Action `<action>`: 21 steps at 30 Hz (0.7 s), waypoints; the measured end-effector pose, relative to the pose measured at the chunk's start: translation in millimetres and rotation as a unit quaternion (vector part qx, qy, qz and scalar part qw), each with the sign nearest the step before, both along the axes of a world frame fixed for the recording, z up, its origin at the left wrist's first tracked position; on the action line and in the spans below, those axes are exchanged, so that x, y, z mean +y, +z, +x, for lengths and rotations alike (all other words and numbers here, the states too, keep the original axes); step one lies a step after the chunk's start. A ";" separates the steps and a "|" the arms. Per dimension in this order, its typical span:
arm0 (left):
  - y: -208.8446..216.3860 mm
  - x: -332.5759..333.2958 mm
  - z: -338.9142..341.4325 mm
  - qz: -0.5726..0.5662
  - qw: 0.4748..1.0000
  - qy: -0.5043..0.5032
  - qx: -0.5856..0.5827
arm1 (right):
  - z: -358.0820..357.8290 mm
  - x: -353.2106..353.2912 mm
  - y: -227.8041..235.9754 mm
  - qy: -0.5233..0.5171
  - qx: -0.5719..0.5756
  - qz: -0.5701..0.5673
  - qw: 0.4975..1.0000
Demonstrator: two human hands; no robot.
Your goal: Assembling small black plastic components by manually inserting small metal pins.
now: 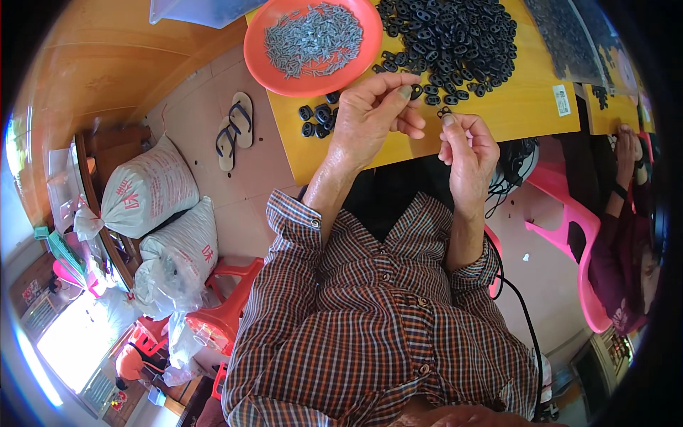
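Over the front edge of a yellow table (284,128), my left hand (373,114) pinches a small black oval plastic piece with holes (416,91) between thumb and fingers. To its right, my right hand (469,146) is closed on another small black looped piece (444,112). The two pieces are apart. Beyond my hands lies a big pile of black two-holed plastic pieces (455,43). A smaller group of black pieces (321,115) sits left of my left hand. Behind that, a red plate (256,50) holds many small grey metal pins (313,39).
A clear plastic bag of black parts (569,43) lies at the table's far right, near a white label (561,100). Another person's hand (626,153) is at the right, by a pink chair (587,235). White sacks (153,185), sandals (235,132) and a red stool (228,299) stand left.
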State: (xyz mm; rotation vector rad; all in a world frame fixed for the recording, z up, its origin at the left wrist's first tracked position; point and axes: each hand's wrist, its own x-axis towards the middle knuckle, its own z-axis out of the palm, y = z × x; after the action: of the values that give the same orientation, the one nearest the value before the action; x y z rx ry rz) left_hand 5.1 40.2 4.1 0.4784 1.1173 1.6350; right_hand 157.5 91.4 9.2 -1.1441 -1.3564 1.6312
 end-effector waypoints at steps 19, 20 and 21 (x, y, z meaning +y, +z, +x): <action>-5.6 -9.9 4.7 0.021 0.998 -0.003 0.063 | -6.9 -4.0 5.5 -0.004 0.004 0.001 1.000; -7.4 -10.2 5.6 0.019 0.996 0.007 0.082 | -7.6 -4.3 6.5 -0.009 0.011 -0.006 1.000; -8.1 -10.0 7.3 0.019 0.996 0.007 0.082 | -7.4 -4.3 6.6 -0.009 0.011 -0.006 1.000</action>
State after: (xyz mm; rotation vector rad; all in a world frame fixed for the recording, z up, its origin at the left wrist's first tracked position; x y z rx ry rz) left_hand 12.5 30.2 -4.0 0.6411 1.2140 1.6540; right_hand 150.0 87.1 15.8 -1.1393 -1.3208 1.6351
